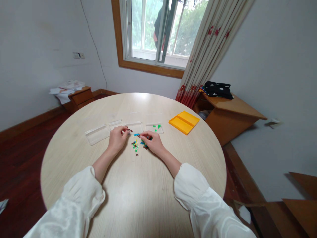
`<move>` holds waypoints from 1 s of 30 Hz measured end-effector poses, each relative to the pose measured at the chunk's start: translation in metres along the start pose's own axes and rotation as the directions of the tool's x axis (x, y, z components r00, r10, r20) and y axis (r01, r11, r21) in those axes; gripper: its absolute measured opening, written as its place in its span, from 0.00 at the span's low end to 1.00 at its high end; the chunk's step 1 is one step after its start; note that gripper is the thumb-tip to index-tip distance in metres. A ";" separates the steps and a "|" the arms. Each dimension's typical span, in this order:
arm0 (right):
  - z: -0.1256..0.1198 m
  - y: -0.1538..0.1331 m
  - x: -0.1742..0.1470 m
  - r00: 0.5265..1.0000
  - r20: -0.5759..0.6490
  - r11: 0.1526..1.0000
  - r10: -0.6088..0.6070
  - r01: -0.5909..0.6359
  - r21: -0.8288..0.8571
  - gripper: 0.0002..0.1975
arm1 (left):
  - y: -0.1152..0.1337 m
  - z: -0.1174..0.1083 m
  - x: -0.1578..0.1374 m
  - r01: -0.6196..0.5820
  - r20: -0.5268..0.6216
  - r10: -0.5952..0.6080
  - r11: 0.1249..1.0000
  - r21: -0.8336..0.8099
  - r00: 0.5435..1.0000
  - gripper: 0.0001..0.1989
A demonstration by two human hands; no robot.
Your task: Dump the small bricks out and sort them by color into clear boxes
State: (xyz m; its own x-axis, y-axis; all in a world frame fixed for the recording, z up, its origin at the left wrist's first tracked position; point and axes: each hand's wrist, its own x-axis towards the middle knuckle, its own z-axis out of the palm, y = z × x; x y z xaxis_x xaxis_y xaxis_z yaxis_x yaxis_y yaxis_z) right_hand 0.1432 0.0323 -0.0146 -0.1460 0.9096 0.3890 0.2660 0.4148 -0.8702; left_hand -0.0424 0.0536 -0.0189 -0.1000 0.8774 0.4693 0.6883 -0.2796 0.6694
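One round table (143, 198) carries an orange tray (182, 125) and clear trays (97, 135). My right hand (154, 142) is at the loose pile of small bricks (135, 145), my left hand (117, 138) near brown pieces (130, 130); both have fingertips drawn close, but whether they grasp anything I cannot tell. A careless push might scatter the pile.
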 end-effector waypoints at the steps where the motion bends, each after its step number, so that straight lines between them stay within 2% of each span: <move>1: 0.000 0.000 0.000 1.000 0.000 1.000 -0.003 0.003 0.000 0.08 | -0.001 0.000 0.000 0.006 -0.003 -0.006 1.000 0.009 1.000 0.08; 24: 0.000 0.001 0.000 1.000 0.010 1.000 -0.007 0.007 -0.024 0.08 | -0.001 -0.002 0.000 0.081 0.010 -0.081 0.996 0.045 0.997 0.06; 30: 0.000 0.006 0.001 0.999 -0.001 0.998 -0.035 0.034 -0.051 0.07 | 0.001 -0.002 0.000 0.091 0.027 -0.095 0.989 0.119 0.995 0.07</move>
State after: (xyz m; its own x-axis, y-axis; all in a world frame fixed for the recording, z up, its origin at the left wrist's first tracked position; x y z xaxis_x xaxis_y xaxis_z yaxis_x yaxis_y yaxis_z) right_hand 0.1446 0.0357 -0.0195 -0.1539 0.8948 0.4192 0.3095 0.4465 -0.8395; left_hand -0.0429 0.0521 -0.0169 -0.1451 0.9102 0.3880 0.7567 -0.1505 0.6362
